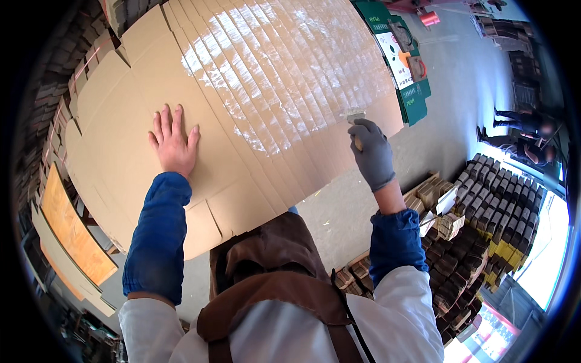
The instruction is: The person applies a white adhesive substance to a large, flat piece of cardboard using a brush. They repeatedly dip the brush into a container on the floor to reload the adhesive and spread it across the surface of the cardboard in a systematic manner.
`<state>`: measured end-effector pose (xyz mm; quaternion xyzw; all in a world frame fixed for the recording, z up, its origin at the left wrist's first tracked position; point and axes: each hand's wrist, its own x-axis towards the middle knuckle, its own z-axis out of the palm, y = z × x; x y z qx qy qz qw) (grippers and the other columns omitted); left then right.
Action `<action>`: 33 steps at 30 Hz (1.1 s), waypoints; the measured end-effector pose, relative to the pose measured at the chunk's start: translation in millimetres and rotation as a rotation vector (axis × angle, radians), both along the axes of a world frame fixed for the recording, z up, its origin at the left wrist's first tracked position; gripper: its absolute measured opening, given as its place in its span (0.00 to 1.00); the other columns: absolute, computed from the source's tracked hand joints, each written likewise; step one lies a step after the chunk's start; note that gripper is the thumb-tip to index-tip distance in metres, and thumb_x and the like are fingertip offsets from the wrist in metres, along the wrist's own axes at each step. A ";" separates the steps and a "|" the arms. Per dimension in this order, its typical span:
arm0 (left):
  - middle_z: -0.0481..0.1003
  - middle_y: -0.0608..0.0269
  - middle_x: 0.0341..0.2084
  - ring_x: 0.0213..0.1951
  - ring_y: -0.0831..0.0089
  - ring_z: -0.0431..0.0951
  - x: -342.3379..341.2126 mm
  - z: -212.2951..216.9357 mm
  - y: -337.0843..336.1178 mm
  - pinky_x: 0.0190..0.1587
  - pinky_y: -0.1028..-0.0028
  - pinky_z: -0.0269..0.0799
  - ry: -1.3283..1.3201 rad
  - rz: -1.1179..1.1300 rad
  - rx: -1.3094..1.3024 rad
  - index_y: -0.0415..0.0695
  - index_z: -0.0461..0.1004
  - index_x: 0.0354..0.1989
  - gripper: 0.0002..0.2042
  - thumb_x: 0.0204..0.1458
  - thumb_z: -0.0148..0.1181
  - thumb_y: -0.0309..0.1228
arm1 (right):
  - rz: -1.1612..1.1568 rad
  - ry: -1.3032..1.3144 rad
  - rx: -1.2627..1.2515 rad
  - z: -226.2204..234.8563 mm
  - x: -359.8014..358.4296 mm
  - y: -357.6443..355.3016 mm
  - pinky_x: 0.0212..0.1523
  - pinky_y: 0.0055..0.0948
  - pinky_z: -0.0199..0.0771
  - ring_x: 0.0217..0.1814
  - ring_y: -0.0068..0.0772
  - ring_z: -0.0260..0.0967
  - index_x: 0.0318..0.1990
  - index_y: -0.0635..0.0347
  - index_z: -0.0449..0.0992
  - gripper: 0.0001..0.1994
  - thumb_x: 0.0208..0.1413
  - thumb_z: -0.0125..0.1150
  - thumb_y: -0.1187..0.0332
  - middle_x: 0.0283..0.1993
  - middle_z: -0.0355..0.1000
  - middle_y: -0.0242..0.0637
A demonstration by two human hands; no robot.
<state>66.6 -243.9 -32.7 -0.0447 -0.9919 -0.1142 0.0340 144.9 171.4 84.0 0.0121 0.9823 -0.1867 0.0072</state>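
Flat brown cardboard sheets [133, 85] lie overlapped in front of me, their edges fanned out in a row of narrow strips. Wet, whitish glue [242, 60] is smeared across these strips. My left hand [174, 145], bare, rests flat on the plain cardboard left of the glue, its fingers spread. In a grey glove, my right hand [371, 151] grips a brush [355, 115] with a wooden handle. The brush head is at the right end of the glued strips, over the cardboard; the fingers partly hide the handle.
A green printed carton piece [414, 100] lies along the far right edge. Bundled cardboard stacks [448, 266] stand on the floor to the right, and more stacks [57, 115] line the left. An orange-brown board [72, 227] is at lower left. People [523, 133] stand far right.
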 end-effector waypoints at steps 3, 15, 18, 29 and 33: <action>0.50 0.60 0.73 0.74 0.54 0.45 -0.9 -0.4 0.9 0.69 0.42 0.39 -0.005 -0.005 -0.003 0.58 0.57 0.71 0.31 0.59 0.52 0.49 | 0.148 -0.046 -0.027 -7.7 2.2 -11.1 0.47 0.43 0.76 0.51 0.46 0.72 0.39 0.51 0.77 0.10 0.48 0.63 0.74 0.50 0.73 0.38; 0.50 0.60 0.73 0.74 0.55 0.44 -0.1 7.8 3.6 0.69 0.41 0.38 -0.055 0.011 0.011 0.57 0.57 0.71 0.31 0.59 0.52 0.49 | 0.043 0.089 0.013 -33.3 -60.7 -67.5 0.35 0.42 0.79 0.33 0.49 0.76 0.44 0.55 0.73 0.09 0.55 0.56 0.72 0.45 0.73 0.37; 0.50 0.60 0.73 0.74 0.55 0.44 -5.6 6.2 -0.2 0.69 0.41 0.38 -0.048 0.028 -0.004 0.56 0.58 0.71 0.31 0.59 0.53 0.49 | 0.116 0.089 -0.091 -7.0 -58.1 -102.4 0.34 0.44 0.79 0.35 0.50 0.77 0.45 0.54 0.74 0.09 0.56 0.57 0.72 0.43 0.74 0.41; 0.50 0.59 0.73 0.74 0.54 0.44 -0.7 8.4 0.8 0.69 0.41 0.38 -0.057 0.007 0.004 0.55 0.58 0.70 0.31 0.59 0.52 0.49 | 0.096 -0.027 -0.118 -19.0 -41.8 -107.2 0.35 0.49 0.77 0.33 0.54 0.76 0.44 0.49 0.75 0.08 0.58 0.58 0.66 0.46 0.73 0.39; 0.50 0.59 0.73 0.74 0.54 0.44 -3.1 10.9 0.0 0.69 0.41 0.38 -0.064 0.009 0.002 0.54 0.58 0.70 0.31 0.59 0.52 0.49 | 0.018 0.055 -0.058 -20.7 -70.1 -76.2 0.35 0.46 0.78 0.33 0.52 0.76 0.44 0.48 0.74 0.08 0.57 0.58 0.65 0.46 0.73 0.38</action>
